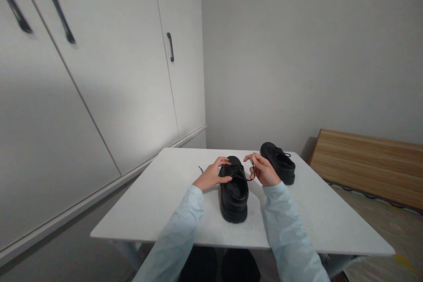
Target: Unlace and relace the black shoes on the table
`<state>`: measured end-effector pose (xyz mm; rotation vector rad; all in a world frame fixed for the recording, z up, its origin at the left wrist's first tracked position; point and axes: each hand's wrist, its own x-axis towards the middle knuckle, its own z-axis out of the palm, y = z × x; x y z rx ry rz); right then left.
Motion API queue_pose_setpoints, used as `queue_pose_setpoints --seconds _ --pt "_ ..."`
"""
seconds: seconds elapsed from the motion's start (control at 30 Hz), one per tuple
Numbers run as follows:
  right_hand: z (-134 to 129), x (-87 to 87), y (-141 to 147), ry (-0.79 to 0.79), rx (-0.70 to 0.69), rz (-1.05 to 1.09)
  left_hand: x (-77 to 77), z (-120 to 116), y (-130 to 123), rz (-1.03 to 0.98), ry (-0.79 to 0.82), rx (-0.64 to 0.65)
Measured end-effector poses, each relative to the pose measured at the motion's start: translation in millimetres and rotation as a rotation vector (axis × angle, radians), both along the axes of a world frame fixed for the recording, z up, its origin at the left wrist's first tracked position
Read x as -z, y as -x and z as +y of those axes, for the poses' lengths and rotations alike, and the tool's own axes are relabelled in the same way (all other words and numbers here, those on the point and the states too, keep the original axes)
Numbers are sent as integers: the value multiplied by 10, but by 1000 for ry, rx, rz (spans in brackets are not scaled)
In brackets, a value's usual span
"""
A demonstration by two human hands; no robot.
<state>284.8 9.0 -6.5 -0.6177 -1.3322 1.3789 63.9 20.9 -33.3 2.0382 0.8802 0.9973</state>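
While both hands work at the laces, the left hand [211,176] curls its fingers against the tongue side of a black leather lace-up shoe [234,194] standing mid-bench with its heel toward the person, and the right hand [262,169] pinches a thin black lace [251,175] just right of that shoe's eyelets. That shoe looks stiff-soled and fairly heavy, best steadied by its upper, whereas the lace is limp and slips easily. Its black twin shoe [278,161] rests behind and right of it on the white bench [158,202], near a wooden board [366,163].
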Motion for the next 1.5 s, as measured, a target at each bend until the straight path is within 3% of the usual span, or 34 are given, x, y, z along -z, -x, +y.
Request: queue_pose_setpoints --seconds 0.3,0.5,0.57,0.77,0.87,1.03,1.23,1.5 --pt "-58 -24 -52 -23 -210 -103 33 26 6 -80 19 78" --pt "-71 -26 -16 -50 -277 -81 -11 20 3 -238 152 75" --pt "-55 -20 -10 -62 -225 -45 -22 55 32 -318 185 -44" --pt "18 7 2 -101 13 29 73 260 244 -362 189 -589" --pt "62 31 13 -117 146 52 115 289 331 -182 115 -781" --pt "173 114 6 -112 357 -51 129 208 345 396 47 -1027" --pt "262 187 -2 -45 438 -212 215 157 335 801 114 -1010" --pt "295 251 40 -32 393 -364 264 177 329 871 91 -983"
